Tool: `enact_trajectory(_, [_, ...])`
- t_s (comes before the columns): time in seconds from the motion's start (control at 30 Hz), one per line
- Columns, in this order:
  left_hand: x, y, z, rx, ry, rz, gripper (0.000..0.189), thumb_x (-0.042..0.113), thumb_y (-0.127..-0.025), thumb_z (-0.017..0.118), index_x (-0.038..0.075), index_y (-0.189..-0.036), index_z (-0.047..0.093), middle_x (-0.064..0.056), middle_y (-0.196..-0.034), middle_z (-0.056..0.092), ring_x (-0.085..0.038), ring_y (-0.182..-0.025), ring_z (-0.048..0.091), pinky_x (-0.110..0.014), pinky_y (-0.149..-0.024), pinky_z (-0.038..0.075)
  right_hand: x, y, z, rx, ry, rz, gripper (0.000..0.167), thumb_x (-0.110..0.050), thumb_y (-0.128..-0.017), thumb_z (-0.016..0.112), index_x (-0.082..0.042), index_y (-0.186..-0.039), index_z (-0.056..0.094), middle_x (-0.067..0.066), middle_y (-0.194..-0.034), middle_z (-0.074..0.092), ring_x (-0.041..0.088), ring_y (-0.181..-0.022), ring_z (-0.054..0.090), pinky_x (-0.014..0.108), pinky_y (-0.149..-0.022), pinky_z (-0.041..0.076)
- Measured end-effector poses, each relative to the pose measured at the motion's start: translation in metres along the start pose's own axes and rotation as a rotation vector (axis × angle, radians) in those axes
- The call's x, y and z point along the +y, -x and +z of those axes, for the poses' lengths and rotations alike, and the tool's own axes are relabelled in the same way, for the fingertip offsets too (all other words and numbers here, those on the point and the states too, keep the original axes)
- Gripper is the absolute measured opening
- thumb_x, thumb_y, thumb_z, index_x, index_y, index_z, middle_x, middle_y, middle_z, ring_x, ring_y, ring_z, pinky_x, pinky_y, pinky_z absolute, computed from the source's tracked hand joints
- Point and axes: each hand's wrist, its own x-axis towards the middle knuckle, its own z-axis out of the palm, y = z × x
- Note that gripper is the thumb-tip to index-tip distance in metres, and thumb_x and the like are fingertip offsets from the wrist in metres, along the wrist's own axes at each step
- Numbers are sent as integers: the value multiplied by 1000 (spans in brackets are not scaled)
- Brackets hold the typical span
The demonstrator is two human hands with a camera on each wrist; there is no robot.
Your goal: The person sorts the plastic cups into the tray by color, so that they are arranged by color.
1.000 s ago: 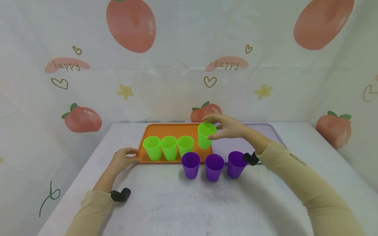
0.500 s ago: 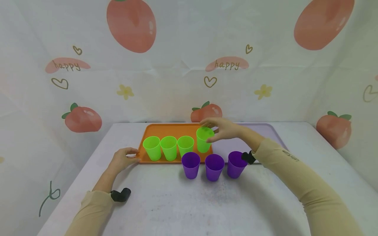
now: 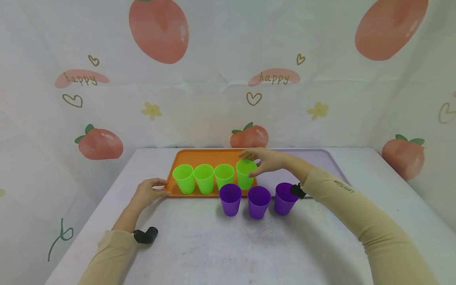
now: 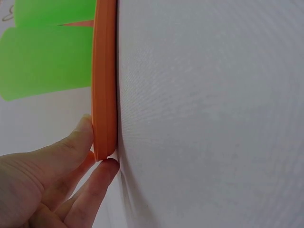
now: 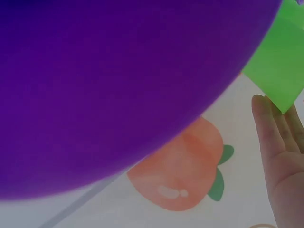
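In the head view a row of several green cups stands upright on the orange tray (image 3: 203, 156). My right hand (image 3: 269, 160) holds the rightmost green cup (image 3: 244, 181) near its rim, with thumb and fingers around it. That cup sits at the tray's right end, beside another green cup (image 3: 224, 174). My left hand (image 3: 147, 193) pinches the tray's front left corner; the left wrist view shows the thumb on the orange rim (image 4: 104, 90) and the fingertips at its end. In the right wrist view a purple cup (image 5: 118, 80) hides most of the scene.
Three purple cups stand in front of the trays: a left one (image 3: 230, 200), a middle one (image 3: 258, 202) and a right one (image 3: 283, 200) close to my right wrist. A pale lilac tray (image 3: 315, 161) adjoins the orange one. Behind hangs a fruit-print cloth (image 3: 213, 111).
My right hand has lowered the green cup and brought it slightly left, into line with the other green cups on the orange tray. The left hand has stayed at the tray corner.
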Motion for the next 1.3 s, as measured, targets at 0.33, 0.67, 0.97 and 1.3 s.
enact_trajectory(0.33, [1,0,0,3,-7,4,46,17,-81,72,-5,-120,58,-28,-127,54,-42,-110,58,-48,-92,50,-3,0,4,-74,4,66,69,-16,-83,70,-6,-141,33,19,-140,45,42,-132,40,52,-105,40])
enact_trajectory(0.67, [-1,0,1,7,6,9,45,16,-81,71,-4,-119,59,-28,-127,53,-41,-108,60,-47,-91,51,-1,-2,6,-106,16,60,71,-13,-83,69,-6,-142,31,20,-141,43,42,-132,39,54,-107,37])
enact_trajectory(0.97, [-1,1,1,5,7,10,44,16,-81,71,-4,-119,59,-28,-127,54,-41,-109,59,-48,-92,50,1,-3,5,-124,3,55,68,-11,-84,68,-3,-141,32,20,-145,39,41,-135,37,57,-108,34])
enact_trajectory(1.3, [-1,0,1,8,5,9,45,16,-81,71,-5,-119,59,-28,-127,54,-41,-108,59,-48,-91,50,0,0,1,-152,24,65,70,-15,-87,65,-1,-144,28,21,-149,32,41,-138,30,62,-109,27])
